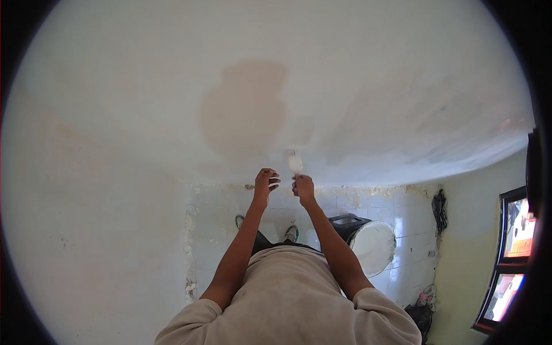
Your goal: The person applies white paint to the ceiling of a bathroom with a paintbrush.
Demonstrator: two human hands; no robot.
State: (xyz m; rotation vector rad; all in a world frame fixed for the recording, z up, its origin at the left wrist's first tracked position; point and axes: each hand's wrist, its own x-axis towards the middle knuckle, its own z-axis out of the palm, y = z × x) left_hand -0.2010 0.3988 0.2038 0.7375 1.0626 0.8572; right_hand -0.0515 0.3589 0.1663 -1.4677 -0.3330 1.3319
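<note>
The paintbrush (295, 163), its head coated in white, is upright before the wall (356, 52), below a darker patch (244, 109), with the right hand (305, 187) closed around its handle; whether the bristle tips touch the plaster is too small to tell. The left hand (264, 185) is beside it, fingers loosely curled and apart, with nothing visible in its grasp. For good brushwork, a firm but relaxed grip, even pressure and light overlapping strokes should suit, with the free fingers kept clear of the bristles and any wet surface.
</note>
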